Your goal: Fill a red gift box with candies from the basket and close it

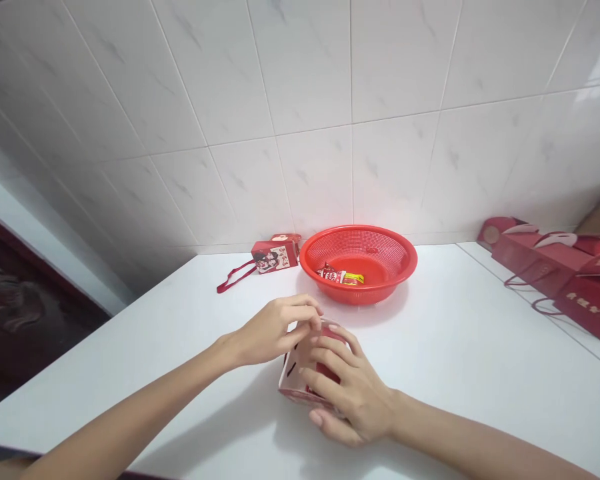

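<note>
A small red and white paper gift box (296, 375) stands on the white table (460, 360) in front of me, its top flaps open. My right hand (353, 393) wraps around its right side and grips it. My left hand (275, 328) pinches a top flap of the same box from the left. Behind the box sits a red plastic basket (359, 263) with a few wrapped candies (340, 275) inside.
A closed red gift box with a ribbon handle (274, 255) stands against the tiled wall, left of the basket. Several flat red boxes (555, 263) lie stacked at the right edge. The table's left edge drops to a dark floor.
</note>
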### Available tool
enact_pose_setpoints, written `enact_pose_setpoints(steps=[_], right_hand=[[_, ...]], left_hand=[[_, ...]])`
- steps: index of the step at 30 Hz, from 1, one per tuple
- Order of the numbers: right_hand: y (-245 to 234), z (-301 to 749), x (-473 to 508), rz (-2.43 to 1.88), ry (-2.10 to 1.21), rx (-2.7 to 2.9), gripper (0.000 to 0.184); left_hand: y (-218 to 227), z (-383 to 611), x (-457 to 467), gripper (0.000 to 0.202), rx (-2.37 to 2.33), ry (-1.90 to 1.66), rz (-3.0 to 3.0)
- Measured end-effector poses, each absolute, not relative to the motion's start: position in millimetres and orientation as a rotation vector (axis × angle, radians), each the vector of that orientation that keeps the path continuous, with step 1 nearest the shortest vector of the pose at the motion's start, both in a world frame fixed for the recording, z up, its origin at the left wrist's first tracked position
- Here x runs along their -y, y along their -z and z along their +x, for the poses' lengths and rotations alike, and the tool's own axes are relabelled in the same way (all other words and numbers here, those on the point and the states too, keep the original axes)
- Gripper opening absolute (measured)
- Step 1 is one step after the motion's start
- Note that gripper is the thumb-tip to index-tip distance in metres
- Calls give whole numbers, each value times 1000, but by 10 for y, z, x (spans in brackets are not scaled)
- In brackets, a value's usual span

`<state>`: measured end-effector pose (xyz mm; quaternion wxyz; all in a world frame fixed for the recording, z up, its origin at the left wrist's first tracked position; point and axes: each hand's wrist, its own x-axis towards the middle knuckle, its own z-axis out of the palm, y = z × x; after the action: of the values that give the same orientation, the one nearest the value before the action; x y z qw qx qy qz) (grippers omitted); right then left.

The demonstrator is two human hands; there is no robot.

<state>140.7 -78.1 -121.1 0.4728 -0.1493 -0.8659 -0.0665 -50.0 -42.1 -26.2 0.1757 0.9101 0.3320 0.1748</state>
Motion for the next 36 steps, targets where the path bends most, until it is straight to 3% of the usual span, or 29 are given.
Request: enact_pose_setpoints(steps=[4, 10, 21, 36], right_hand=[[1211, 1489, 767, -373, 198, 2019, 37], [1124, 1626, 654, -436, 51, 1888, 9], [1135, 1747, 588, -489, -165, 1829, 20], [1170, 1711, 576, -416, 70, 1887, 29]], left_hand=[[164, -574, 405, 24, -1021, -367, 2568], [172, -790, 300, 40, -1102, -160, 2421], [310, -901, 184, 48, -1127, -224, 2338], [297, -900, 229, 50, -1251, -359, 2583]])
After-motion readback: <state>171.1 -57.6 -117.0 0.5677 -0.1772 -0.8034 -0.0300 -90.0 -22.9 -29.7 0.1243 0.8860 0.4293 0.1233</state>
